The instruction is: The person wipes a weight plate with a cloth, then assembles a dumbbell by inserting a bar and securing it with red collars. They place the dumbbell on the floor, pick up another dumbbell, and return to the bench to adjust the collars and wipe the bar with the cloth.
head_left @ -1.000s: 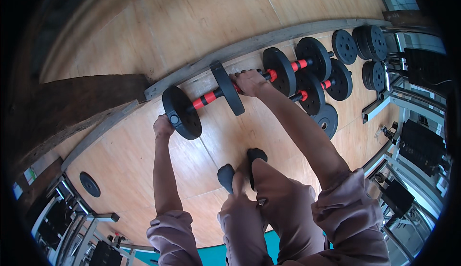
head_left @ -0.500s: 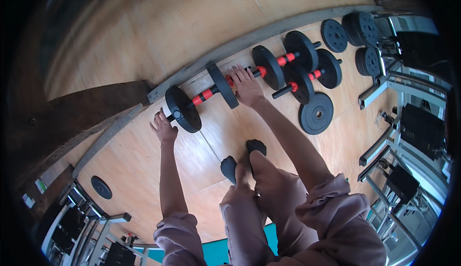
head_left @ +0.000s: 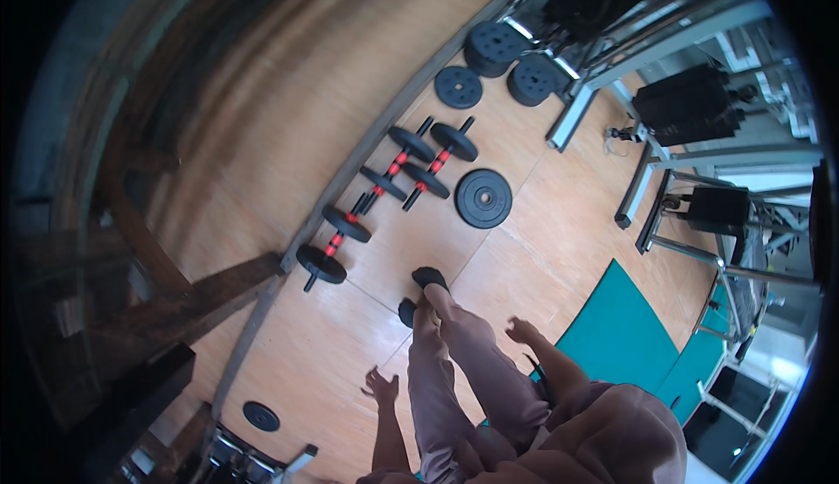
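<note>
Both my hands are empty and hang over the floor beside my legs. My left hand (head_left: 382,385) has its fingers spread apart. My right hand (head_left: 522,331) is loosely bent, with nothing in it. Beyond my feet lie three black dumbbells with red bar sections. The closest dumbbell (head_left: 321,264) and a second dumbbell (head_left: 383,183) are lined up end to end along a wooden strip. A third dumbbell (head_left: 426,181) lies to the right of the second. A large black weight plate (head_left: 468,213) lies flat near them, touched by neither hand.
Stacked black weight plates (head_left: 495,42) and a single plate (head_left: 446,90) sit at the far end. A small plate (head_left: 261,416) lies at lower left. Metal gym machines (head_left: 686,104) line the right side, with a green mat (head_left: 612,335) before them. A wooden post (head_left: 218,292) stands at left.
Both hands have let go of the closest dumbbell and drawn back toward my body. My view has turned right and risen, so the dumbbells look smaller and the green mat shows.
</note>
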A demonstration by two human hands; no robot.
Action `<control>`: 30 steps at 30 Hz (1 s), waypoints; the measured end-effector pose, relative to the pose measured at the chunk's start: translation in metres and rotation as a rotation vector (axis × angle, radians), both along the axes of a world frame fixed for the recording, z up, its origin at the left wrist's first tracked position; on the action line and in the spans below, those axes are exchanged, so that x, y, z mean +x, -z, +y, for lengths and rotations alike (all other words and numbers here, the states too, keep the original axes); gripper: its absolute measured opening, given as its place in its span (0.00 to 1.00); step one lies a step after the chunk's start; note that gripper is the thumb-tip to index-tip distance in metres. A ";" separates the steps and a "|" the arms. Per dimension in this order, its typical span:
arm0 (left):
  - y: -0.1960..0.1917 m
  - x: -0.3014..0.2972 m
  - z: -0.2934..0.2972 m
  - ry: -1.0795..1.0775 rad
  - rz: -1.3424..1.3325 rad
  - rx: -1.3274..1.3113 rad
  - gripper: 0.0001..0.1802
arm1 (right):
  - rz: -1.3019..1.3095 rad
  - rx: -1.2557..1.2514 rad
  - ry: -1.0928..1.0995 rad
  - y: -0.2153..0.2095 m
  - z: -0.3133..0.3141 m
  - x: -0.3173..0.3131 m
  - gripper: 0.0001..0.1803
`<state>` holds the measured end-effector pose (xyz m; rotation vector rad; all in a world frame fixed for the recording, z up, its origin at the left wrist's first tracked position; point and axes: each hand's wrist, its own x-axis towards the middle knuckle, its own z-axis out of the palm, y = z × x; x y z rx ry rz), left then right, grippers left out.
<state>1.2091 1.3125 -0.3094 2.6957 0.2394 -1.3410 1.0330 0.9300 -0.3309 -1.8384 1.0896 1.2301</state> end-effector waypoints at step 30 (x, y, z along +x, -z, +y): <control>-0.193 -0.095 -0.391 1.678 0.152 -0.514 0.11 | -0.288 -0.240 2.418 -0.213 0.414 -0.334 0.18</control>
